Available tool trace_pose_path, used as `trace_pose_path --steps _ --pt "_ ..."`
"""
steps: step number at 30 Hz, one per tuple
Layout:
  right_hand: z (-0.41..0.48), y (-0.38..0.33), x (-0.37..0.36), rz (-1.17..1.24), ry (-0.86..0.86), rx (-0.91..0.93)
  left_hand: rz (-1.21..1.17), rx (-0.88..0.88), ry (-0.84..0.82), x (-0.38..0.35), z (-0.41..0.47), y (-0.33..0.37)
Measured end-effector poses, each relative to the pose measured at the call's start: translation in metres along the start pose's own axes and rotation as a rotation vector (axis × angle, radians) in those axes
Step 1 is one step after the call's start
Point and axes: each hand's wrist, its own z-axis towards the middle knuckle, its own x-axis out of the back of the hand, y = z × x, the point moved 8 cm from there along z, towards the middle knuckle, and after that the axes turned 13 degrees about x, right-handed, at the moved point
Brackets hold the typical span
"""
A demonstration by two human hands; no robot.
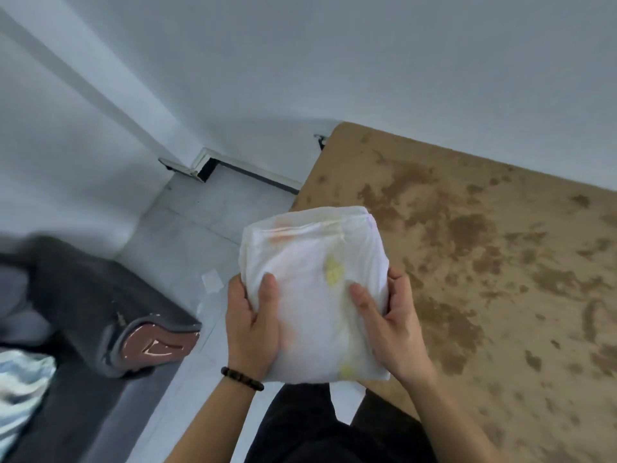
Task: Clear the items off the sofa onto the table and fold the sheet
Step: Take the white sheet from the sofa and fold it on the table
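A white folded bundle of sheet, with faint orange and yellow prints, hangs in the air over the near left corner of the brown mottled table. My left hand grips its left side, thumb on top. On the bundle's right side, my right hand grips it with the thumb pressed on the cloth. The dark grey sofa lies at the left, with its glossy brown armrest end facing me.
A striped light cloth lies on the sofa at the far left edge. White tiled floor runs between sofa and table. White walls meet in a corner behind. My dark trousers fill the bottom centre.
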Motion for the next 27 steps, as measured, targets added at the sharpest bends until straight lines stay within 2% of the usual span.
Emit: trace_pose_path --steps 9,15,20,27 --pt "-0.026 -0.018 -0.141 -0.117 -0.288 0.08 -0.2 0.085 0.243 0.144 -0.005 -0.059" --pt "-0.069 -0.023 -0.3 -0.188 -0.439 0.213 -0.361 0.123 0.38 0.287 0.017 -0.131" --pt "-0.109 -0.011 -0.439 -0.235 -0.592 0.239 -0.432 0.148 0.499 0.404 0.04 -0.194" --pt "-0.13 -0.002 -0.579 -0.286 -0.728 0.228 -0.484 0.203 0.589 0.51 0.085 -0.254"
